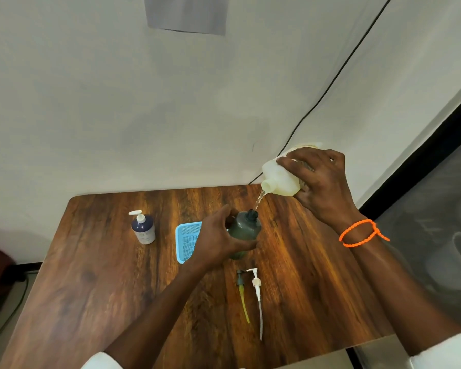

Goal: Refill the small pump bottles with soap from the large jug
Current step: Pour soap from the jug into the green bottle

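— Now, what have your hands got hold of?
— Your right hand [321,182] is wrapped around the white jug [281,178], tipped spout-down past the table's [91,275] far edge; a thin stream of soap [258,201] falls into the open neck of the dark green bottle [244,229]. Your left hand [218,241] is closed around that bottle, upright near the far edge.

— And elsewhere?
— Blue pump bottle [143,227], capped, stands toward the far left corner. Blue basket [188,241] sits just left of your left hand. Two removed pumps [250,294] lie side by side toward the near edge.
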